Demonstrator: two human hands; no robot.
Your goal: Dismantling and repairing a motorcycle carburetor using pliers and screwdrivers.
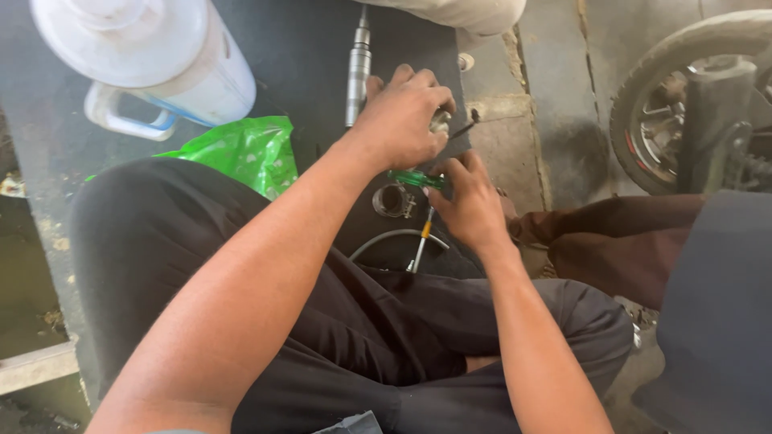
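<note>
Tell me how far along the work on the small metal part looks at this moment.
Done: a metal shaft, a round clamp ring and a grey cable lie loose on the dark mat. In hand: the left hand grips a small metal part, while the right hand holds a green-handled screwdriver. Left: the loose pieces remain apart, unassembled.
</note>
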